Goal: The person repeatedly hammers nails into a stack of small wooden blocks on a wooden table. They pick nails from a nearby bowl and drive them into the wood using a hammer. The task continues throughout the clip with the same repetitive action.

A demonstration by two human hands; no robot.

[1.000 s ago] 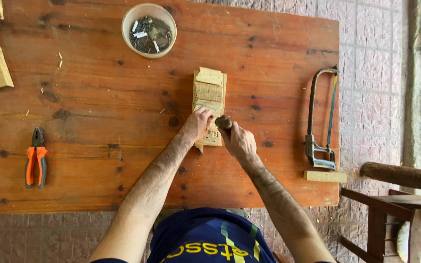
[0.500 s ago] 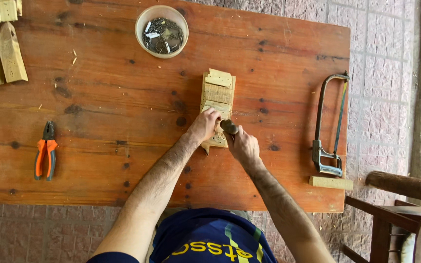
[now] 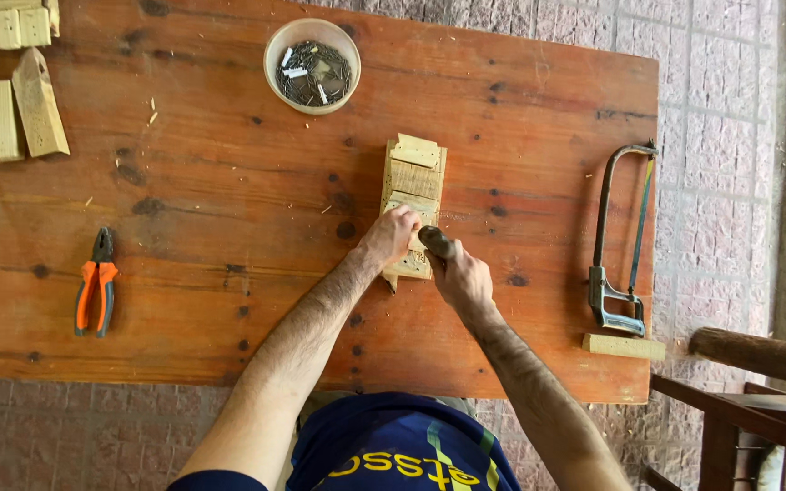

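While our left hand (image 3: 391, 235) presses flat on a small slatted wooden piece (image 3: 413, 195) mid-desk, fingers spread over rough pale slats, our right hand (image 3: 458, 275) grips a dark rounded tool handle (image 3: 436, 242) beside it. Farther out on the knotty plank desk (image 3: 229, 182): round bowl of nails (image 3: 312, 65), orange-handled pliers (image 3: 95, 284), metal-framed hacksaw (image 3: 620, 241), cut wood blocks (image 3: 11, 82).

Outdoor workshop: wooden workbench (image 3: 184, 300), hacksaw (image 3: 620, 236), pliers (image 3: 95, 284), bowl of nails (image 3: 313, 65), paved ground (image 3: 711, 91).
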